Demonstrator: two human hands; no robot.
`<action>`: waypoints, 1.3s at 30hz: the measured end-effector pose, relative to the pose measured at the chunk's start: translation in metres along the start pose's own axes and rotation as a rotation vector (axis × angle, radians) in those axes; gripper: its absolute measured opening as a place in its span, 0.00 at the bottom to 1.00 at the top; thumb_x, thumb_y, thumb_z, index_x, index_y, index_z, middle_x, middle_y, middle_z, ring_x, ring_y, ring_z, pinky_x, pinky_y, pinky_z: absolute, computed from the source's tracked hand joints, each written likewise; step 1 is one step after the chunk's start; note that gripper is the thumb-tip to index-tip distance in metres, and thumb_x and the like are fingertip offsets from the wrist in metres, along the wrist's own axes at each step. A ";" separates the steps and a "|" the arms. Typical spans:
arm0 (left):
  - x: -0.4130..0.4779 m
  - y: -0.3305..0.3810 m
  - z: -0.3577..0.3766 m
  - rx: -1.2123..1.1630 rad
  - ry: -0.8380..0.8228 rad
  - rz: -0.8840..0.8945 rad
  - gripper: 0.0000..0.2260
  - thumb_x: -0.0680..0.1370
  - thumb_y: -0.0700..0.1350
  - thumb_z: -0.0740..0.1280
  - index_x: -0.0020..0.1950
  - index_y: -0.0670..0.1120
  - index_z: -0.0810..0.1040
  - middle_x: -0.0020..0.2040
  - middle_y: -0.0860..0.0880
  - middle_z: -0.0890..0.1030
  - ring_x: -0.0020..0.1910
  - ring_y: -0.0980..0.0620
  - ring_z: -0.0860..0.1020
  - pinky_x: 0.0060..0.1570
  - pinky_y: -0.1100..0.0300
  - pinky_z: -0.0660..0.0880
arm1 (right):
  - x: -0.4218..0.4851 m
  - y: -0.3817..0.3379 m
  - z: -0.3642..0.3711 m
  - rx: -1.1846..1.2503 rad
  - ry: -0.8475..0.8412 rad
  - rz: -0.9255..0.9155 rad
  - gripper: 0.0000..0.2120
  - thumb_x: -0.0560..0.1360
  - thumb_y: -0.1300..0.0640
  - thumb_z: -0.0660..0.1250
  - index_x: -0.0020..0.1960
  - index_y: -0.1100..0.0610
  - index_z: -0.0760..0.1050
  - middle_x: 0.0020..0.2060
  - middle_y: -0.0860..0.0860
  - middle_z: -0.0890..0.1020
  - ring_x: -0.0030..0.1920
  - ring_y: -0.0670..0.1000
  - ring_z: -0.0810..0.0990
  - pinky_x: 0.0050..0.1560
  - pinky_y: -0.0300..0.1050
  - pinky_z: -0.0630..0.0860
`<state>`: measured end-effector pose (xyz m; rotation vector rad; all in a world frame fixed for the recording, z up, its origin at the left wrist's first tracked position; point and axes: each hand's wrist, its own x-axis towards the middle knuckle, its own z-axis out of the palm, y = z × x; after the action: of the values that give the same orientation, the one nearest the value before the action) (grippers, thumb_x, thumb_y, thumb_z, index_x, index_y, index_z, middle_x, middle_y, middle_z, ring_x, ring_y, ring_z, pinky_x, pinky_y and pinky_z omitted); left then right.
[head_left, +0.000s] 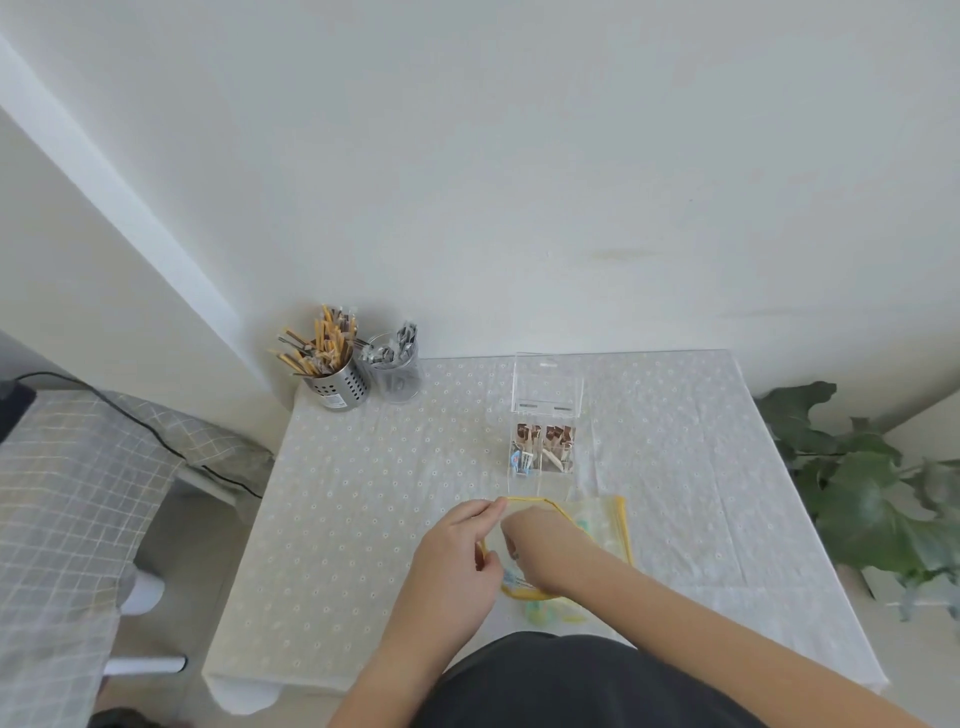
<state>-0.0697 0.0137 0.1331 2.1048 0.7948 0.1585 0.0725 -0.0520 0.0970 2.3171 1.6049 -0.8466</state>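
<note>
Head view: left hand (457, 551) pinched the yellow-trimmed clear pouch (600, 519) open, right hand (543, 553) inside, grip hidden; clear plastic box (543, 452) part-filled.

Contents of yellow-edged pouch (605, 522), blurred, partly under right hand (543, 553)

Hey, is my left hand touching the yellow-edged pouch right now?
Touching. The head view shows the left hand pinching the yellow rim of the pouch, holding it open.
</note>
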 end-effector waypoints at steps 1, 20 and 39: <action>0.001 -0.001 0.000 -0.006 0.000 -0.017 0.29 0.79 0.33 0.66 0.77 0.55 0.75 0.64 0.72 0.73 0.45 0.64 0.77 0.51 0.78 0.70 | -0.004 0.000 -0.003 0.047 0.037 -0.001 0.10 0.81 0.65 0.62 0.59 0.60 0.78 0.55 0.54 0.83 0.54 0.56 0.83 0.49 0.46 0.75; -0.003 -0.035 -0.022 -0.026 0.117 -0.228 0.28 0.80 0.34 0.66 0.79 0.52 0.74 0.62 0.69 0.74 0.47 0.61 0.79 0.50 0.74 0.73 | -0.030 0.072 -0.062 1.306 0.597 0.026 0.02 0.75 0.66 0.76 0.46 0.62 0.83 0.38 0.57 0.87 0.37 0.54 0.87 0.44 0.45 0.85; -0.014 -0.062 -0.020 -0.053 0.106 -0.338 0.27 0.81 0.37 0.67 0.79 0.55 0.74 0.71 0.64 0.75 0.50 0.63 0.79 0.65 0.61 0.78 | 0.087 0.103 -0.020 1.160 0.453 0.281 0.02 0.75 0.66 0.74 0.48 0.64 0.82 0.43 0.67 0.85 0.43 0.63 0.87 0.40 0.44 0.86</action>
<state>-0.1184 0.0455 0.1011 1.8930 1.1836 0.1077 0.1943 -0.0143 0.0494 3.6043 0.8803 -1.5272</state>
